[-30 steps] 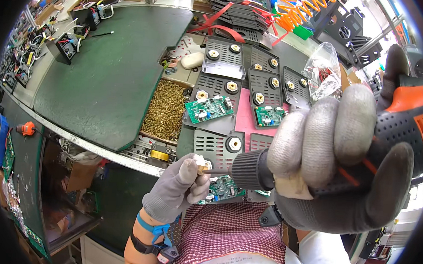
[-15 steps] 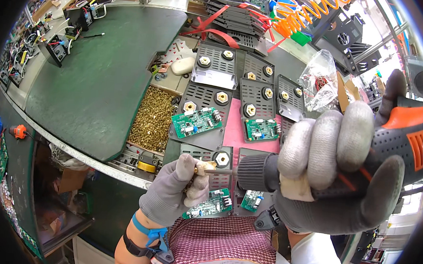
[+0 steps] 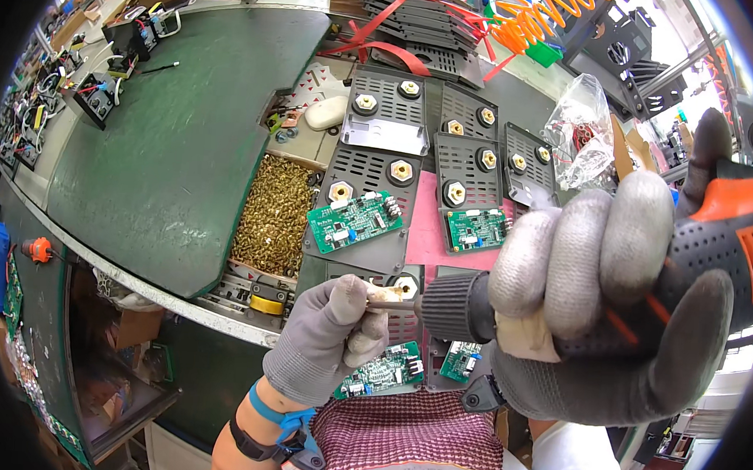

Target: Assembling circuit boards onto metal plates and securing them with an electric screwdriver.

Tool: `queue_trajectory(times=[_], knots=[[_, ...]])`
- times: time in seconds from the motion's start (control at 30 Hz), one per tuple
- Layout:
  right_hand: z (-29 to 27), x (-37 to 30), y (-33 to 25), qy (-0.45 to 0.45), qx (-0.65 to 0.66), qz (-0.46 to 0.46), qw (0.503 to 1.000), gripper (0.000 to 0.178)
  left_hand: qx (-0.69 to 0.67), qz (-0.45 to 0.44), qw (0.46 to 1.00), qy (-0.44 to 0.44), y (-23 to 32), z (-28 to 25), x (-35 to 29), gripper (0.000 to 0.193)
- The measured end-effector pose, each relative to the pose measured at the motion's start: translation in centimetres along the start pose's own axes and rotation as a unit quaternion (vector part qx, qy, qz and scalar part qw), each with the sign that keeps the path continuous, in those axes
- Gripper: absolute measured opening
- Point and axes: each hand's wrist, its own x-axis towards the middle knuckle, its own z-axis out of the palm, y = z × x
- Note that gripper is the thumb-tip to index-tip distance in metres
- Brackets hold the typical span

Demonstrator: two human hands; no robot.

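Observation:
My right hand (image 3: 578, 280), in a grey glove, is wrapped round an orange and black power screwdriver (image 3: 708, 244). Its black ribbed collar (image 3: 456, 306) points left, and a thin metal bit (image 3: 397, 306) sticks out of it. At the bit's far end my gloved left hand (image 3: 320, 338) is closed in a pinch; what sits between its fingertips is hidden. Beneath the hands lie dark slotted panels (image 3: 363, 251) with hex brass terminals (image 3: 340, 191). Green circuit boards (image 3: 356, 222) rest on several of them, another board (image 3: 386, 372) being right beside my left hand.
Left of the panels stands a box of small brass parts (image 3: 271, 217), by a green work mat (image 3: 159, 155). A white oval object (image 3: 326, 112) lies behind it. Stacked panels with red straps (image 3: 417, 24), an orange coiled hose (image 3: 523, 30) and a clear plastic bag (image 3: 579, 131) are farther back.
The view has shifted slightly, so the panels and boards appear a little farther right. My left hand remains pinched at the bit's end, and my right hand still grips the power screwdriver.

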Motion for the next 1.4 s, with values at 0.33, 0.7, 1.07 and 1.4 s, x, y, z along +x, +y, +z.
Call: queue_trajectory(times=[0.33, 0.7, 1.07, 1.4], knots=[[-3.3, 3.2, 1.4, -0.090, -0.051, 0.001, 0.995, 0.030, 0.204, -0.183, 0.958, 0.081, 3.4, 1.4, 2.3, 0.076], [-9.4, 7.4, 4.4, -0.032, -0.158, -0.018, 0.987, 0.028, 0.905, 0.134, 0.404, 0.022, 5.8, -0.1, 8.9, 0.062], [-11.2, 7.8, 7.2, -0.067, -0.172, 0.020, 0.983, 0.027, 0.856, 0.064, 0.508, -0.071, 9.4, 1.5, 9.6, 0.053], [-11.9, 7.2, 9.0, -0.126, -0.197, 0.035, 0.972, 0.027, 0.863, 0.054, 0.468, -0.182, 8.8, -0.6, 10.2, 0.054]])
